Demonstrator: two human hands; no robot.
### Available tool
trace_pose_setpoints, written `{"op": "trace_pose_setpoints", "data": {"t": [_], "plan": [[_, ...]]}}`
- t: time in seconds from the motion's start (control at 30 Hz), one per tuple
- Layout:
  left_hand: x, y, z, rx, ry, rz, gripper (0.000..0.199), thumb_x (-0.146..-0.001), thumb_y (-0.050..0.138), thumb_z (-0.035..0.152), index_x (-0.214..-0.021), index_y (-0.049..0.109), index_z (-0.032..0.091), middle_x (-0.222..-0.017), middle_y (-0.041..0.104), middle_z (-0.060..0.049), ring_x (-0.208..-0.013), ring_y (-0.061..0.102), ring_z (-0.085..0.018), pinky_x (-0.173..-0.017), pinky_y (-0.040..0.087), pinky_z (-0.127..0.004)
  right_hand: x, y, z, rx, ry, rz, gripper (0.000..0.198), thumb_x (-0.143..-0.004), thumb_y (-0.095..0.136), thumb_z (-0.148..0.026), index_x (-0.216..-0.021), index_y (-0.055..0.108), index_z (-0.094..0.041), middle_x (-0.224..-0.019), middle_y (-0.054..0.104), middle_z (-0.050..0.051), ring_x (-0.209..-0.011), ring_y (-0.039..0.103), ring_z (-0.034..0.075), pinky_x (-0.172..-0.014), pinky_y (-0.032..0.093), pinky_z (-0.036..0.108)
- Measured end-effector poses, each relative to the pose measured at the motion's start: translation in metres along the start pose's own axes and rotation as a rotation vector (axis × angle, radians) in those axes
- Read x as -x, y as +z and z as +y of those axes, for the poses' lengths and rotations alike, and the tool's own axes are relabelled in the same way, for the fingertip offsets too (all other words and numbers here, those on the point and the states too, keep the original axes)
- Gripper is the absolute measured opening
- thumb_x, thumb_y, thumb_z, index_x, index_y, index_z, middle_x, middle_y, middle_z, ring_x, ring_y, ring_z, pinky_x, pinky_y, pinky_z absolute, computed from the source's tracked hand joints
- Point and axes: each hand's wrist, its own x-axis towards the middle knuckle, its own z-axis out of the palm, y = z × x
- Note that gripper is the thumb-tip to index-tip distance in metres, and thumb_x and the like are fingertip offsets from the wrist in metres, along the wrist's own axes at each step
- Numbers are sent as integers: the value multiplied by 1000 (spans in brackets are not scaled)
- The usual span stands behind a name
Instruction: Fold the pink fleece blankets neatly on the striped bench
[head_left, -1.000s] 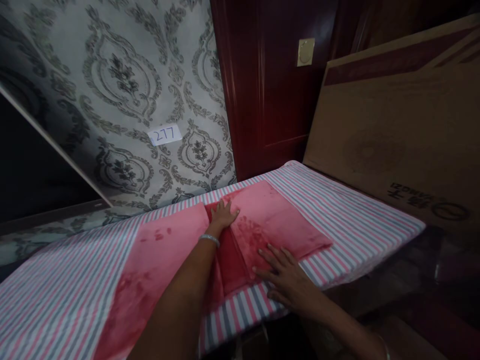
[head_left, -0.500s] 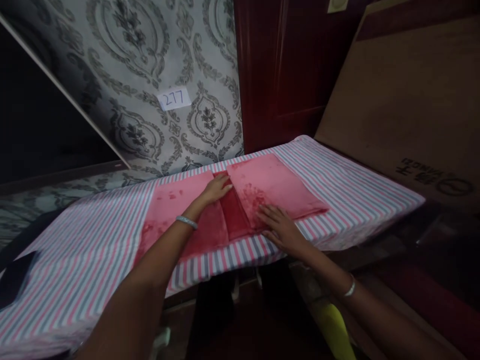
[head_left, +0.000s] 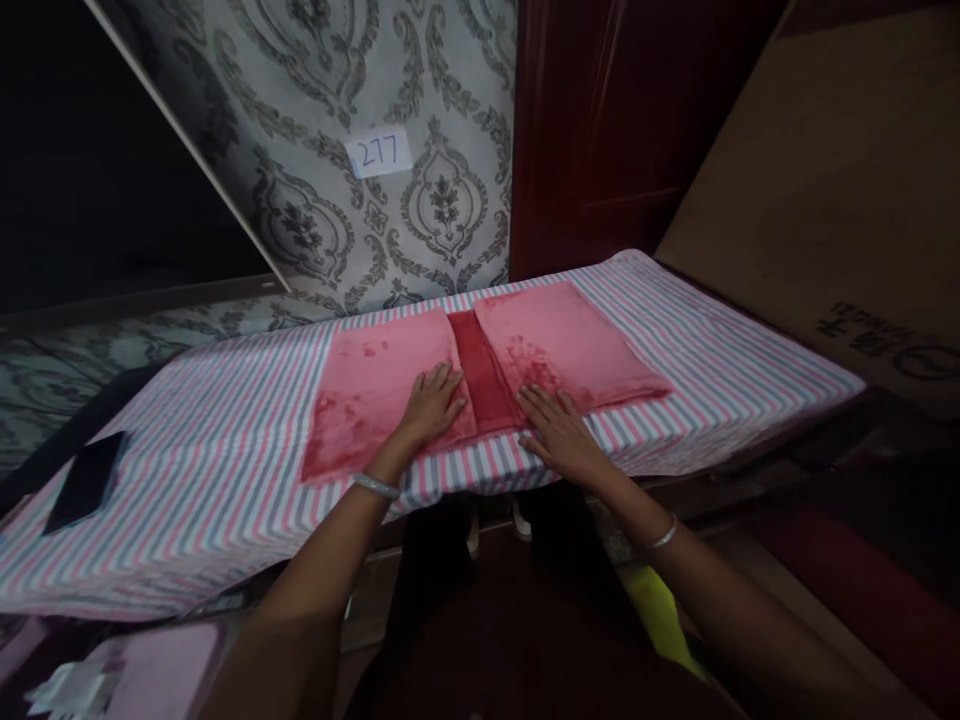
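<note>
A pink plush cloth (head_left: 382, 370) lies on the striped tablecloth, its two sides folded inward so that a strip of darker red shows between them. My left hand (head_left: 433, 403) rests flat on the left folded panel near its inner edge, fingers spread. On the right panel's near inner corner lies my right hand (head_left: 559, 430), palm down with the fingers stretched out. Darker brushed marks show on both panels. Neither hand grips the fabric.
The striped tablecloth (head_left: 217, 430) covers a long table against a patterned wall. A dark phone (head_left: 88, 480) lies at the left. A large cardboard box (head_left: 832, 190) leans at the right, and a dark screen (head_left: 127, 160) stands at the back left.
My left hand has slid from the far end of the red strip toward me, onto the left panel. My right hand stays at about the same spot. The view has shifted a little.
</note>
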Motion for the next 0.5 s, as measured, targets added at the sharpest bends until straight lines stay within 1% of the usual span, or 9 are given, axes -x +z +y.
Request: {"op": "trace_pose_setpoints", "data": {"t": [0.07,0.13,0.2,0.23,0.3,0.4,0.5], "plan": [[3,-5,4,12,5,24,58,-101,39,37,-157,39,20,-169,28,-11,-157,21,-28,-127,18,-51,0,-1,-1,2,0,4,72,-102,46,-42,-165,20,-16,-165,32,14,-154,24,27,-124,16,53],[10,-8,8,19,27,62,55,-101,39,35,-153,44,18,-166,34,-12,-156,25,-28,-126,22,-51,-1,-2,-2,2,1,4,72,-102,46,-42,-164,21,-16,-165,32,15,-154,23,27,-124,16,53],[20,-7,13,24,55,81,54,-101,38,35,-151,48,17,-163,39,-12,-154,28,-28,-125,23,-49,-1,-3,-3,-1,5,2,70,-102,45,-42,-164,24,-15,-165,33,15,-154,23,27,-124,15,53],[25,-6,16,24,66,77,54,-101,39,37,-151,48,17,-163,40,-12,-154,29,-28,-126,23,-49,-1,-3,-3,-2,7,0,69,-103,45,-42,-163,25,-15,-165,33,15,-154,23,27,-124,15,53],[32,-1,22,15,75,56,60,-100,42,42,-153,44,16,-165,35,-14,-155,27,-29,-127,19,-50,-1,-3,-4,-8,15,1,67,-103,45,-42,-162,29,-15,-165,33,14,-154,24,26,-124,16,52],[37,6,24,-19,85,35,76,-94,52,52,-157,36,13,-168,26,-17,-157,21,-32,-128,14,-53,-4,-2,-5,-32,40,13,65,-102,46,-41,-160,34,-15,-163,36,15,-153,28,27,-124,17,52],[35,8,21,-30,98,26,83,-90,58,56,-158,35,15,-169,24,-17,-157,20,-32,-128,15,-53,-9,-2,-6,-71,79,29,63,-101,47,-40,-159,37,-16,-160,42,15,-150,34,28,-122,21,53]]}}
